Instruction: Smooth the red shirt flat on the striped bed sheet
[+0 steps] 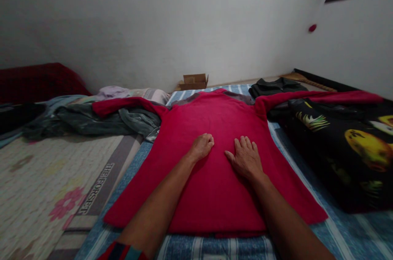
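Observation:
A red long-sleeved top (211,194) with grey shoulder patches lies spread flat, its collar at the far end and its hem toward me. Both sleeves stretch out sideways. My left hand (202,146) rests on the middle of it with the fingers curled in, and I see no cloth gathered in them. To its right, my right hand (245,157) lies palm down on the red fabric, fingers stretched and thumb apart. Beneath the top is a blue and white striped sheet (129,178).
Dark grey-green clothes (82,120) lie under the left sleeve. Folded dark clothing (278,86) and a black fruit-print bundle (344,149) are on the right. At the wall stands an open cardboard box (193,82). A floral mat (61,186) covers the left side.

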Demonstrator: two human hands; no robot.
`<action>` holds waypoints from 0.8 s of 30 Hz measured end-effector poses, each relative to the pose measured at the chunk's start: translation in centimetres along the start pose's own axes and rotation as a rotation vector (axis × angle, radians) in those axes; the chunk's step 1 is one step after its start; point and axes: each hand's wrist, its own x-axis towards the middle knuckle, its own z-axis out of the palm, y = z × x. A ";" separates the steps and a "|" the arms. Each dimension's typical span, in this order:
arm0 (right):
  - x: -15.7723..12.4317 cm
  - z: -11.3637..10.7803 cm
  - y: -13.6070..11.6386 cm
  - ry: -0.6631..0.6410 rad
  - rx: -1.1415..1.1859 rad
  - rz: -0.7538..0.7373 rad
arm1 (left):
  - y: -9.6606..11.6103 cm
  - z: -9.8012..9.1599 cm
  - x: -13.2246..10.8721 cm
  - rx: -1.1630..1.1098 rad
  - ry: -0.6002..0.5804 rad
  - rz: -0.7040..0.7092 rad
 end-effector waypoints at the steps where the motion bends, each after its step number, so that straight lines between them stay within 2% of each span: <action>1: 0.0 0.0 0.0 0.001 0.002 -0.001 | 0.0 0.0 0.0 0.006 0.000 0.008; 11: 0.1 0.1 0.1 0.016 0.007 -0.009 | 0.8 0.3 0.1 0.083 -0.004 -0.005; 24: 0.1 0.1 0.2 0.015 0.021 -0.012 | -0.6 0.1 -0.1 -0.049 0.038 -0.004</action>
